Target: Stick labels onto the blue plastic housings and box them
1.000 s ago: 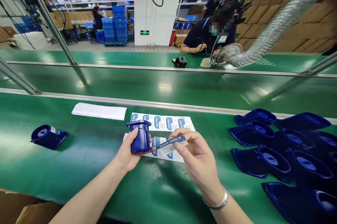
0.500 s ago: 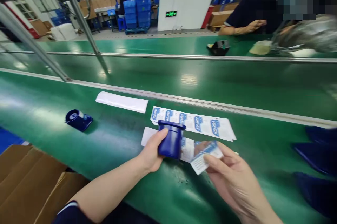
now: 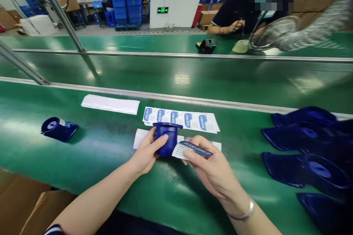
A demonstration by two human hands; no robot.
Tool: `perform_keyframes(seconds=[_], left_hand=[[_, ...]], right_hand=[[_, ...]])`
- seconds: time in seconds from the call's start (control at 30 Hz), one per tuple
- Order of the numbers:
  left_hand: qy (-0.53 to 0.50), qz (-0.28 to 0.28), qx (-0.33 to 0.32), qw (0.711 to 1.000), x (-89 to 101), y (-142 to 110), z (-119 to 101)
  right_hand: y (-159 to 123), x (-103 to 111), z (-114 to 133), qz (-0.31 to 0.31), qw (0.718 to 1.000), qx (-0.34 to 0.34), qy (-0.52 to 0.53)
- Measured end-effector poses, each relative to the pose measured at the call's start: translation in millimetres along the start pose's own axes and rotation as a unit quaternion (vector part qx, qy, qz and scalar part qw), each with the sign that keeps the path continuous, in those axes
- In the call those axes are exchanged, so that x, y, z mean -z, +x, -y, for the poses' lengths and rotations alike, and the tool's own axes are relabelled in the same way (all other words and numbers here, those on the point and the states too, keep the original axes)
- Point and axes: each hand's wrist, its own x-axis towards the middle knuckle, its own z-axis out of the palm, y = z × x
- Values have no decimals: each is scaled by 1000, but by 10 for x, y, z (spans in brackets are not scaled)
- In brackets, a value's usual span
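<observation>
A person's two bare hands meet over a green table, just in front of a printed label sheet. The left hand grips a blue cup, its fingers around the side; the cup stands upright, flange uppermost, before the left half of the label sheet. The right hand pinches a loose label between thumb and fingers, before the sheet's right half. Half a second ago a gap separated label and cup; now the label's left corner overlaps the cup's right side, though whether they touch cannot be told. The view has also shifted, bringing more of the blue parts, well right of the label sheet, into sight. A second sheet lies nearer the person than the label sheet, partly hidden by the hands. Left of the label sheet is a blank white strip, and farther left a lone blue part. A pale rail runs just behind the label sheet. Bare table spreads to its left front, down to the slanting near edge, and between it and the blue parts.
</observation>
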Motion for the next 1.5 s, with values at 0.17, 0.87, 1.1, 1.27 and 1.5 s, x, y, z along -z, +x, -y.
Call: perform_keyframes(seconds=[0.17,0.87,1.1,1.27,1.5], left_hand=[[41,30,-4,999,18,-22,-33],[65,47,-1,997,-9,-85,-24],[54,61,-3,997,-17,-92,-35],[45,54,-3,997,-26,-101,-43],[53,51,0,997,-36,-88,-49]], right_hand=[[6,-37,5,2,1000,-6,-13],[49,-99,-50,-37,998,-47,31],[44,-102,-43,-44,997,-56,38],[45,-88,-71,-39,997,-51,38],[49,-82,-81,-36,997,-49,37]])
